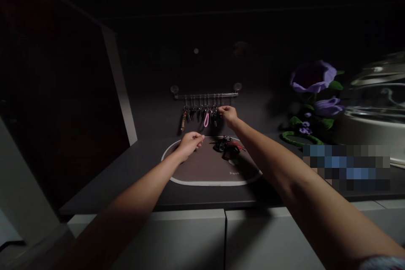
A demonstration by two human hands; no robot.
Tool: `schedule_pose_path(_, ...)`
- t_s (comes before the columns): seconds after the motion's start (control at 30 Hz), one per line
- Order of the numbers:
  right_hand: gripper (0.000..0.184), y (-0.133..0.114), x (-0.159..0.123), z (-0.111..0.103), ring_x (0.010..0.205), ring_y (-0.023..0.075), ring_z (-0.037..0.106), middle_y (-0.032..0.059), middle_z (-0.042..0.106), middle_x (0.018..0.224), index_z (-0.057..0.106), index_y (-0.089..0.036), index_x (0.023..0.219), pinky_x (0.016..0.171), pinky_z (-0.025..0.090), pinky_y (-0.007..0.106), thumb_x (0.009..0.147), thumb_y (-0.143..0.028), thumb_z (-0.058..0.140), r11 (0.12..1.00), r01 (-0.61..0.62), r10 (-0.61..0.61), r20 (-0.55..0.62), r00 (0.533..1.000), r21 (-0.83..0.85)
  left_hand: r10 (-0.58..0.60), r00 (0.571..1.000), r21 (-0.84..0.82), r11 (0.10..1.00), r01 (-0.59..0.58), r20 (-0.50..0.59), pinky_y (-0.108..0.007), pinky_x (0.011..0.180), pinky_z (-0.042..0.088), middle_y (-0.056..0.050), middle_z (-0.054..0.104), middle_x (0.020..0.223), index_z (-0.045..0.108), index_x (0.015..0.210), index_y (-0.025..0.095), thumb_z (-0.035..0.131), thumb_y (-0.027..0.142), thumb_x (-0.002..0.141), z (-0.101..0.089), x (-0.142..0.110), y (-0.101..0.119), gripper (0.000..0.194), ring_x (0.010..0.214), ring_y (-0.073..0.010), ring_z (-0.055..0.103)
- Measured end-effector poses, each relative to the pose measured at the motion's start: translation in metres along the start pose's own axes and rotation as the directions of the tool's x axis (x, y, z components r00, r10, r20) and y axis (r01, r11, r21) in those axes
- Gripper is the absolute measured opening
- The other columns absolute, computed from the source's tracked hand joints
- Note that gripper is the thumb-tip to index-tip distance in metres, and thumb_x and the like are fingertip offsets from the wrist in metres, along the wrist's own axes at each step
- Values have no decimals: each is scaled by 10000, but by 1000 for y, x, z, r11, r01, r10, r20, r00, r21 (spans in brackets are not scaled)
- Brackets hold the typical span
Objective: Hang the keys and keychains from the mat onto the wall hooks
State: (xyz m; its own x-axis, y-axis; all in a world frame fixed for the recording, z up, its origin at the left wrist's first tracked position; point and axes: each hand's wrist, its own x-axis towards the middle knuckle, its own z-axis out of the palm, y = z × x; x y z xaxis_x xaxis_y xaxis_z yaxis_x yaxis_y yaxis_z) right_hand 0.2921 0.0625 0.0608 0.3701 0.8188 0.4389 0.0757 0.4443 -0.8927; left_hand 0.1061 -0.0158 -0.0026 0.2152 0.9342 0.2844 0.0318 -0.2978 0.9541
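Observation:
My right hand (228,114) is raised at the right part of a clear hook rail (207,95) on the dark wall, thumb and fingers pinched together. What it pinches, if anything, is too small to make out. Just left of it hang several bunches of keys (200,113), one with a pink strap (206,120) and one with a brown tag (183,121). Lower down, my left hand (190,144) hovers over a brown mat (202,171), its fingers curled and closed. Its grip is hidden. A dark pile of keys (226,145) with a red piece (234,147) lies on the mat.
The mat rests on a dark countertop (126,181) above white cabinet fronts (190,236). On the right are purple knitted flowers (314,78) with green leaves and a large white appliance with a glassy lid (378,97). A pale upright panel (118,84) stands at left.

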Motion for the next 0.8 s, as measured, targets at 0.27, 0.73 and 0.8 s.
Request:
schedule_pose_path(0.27, 117, -27, -16, -8, 482, 63, 445, -17, 537, 519, 553, -133, 613, 524, 375, 208, 699, -190, 607, 996, -65, 68, 43, 997, -64, 15, 1000, 9, 1000, -15, 7, -180, 450, 344, 13, 538, 546, 560, 641, 133, 653, 277, 676, -4, -2, -2, 175, 480, -64, 482)
schedule_pose_path(0.73, 97, -77, -72, -36, 546, 66, 545, 18, 601, 658, 527, -146, 746, 518, 406, 185, 820, -208, 541, 988, -109, 82, 226, 971, 108, 143, 983, 246, 955, -167, 113, -195, 519, 384, -1, 583, 594, 629, 693, 147, 664, 190, 633, 4, 3, 16, 82, 546, -94, 521)
schedule_pose_path(0.8, 89, -75, -80, -40, 543, 64, 547, 19, 603, 655, 530, -143, 755, 519, 406, 181, 823, -201, 536, 988, -102, 77, 215, 974, 112, 145, 980, 276, 944, -178, 136, -200, 538, 385, -7, 592, 610, 635, 698, 144, 657, 165, 631, 8, 3, 22, 74, 564, -96, 522)
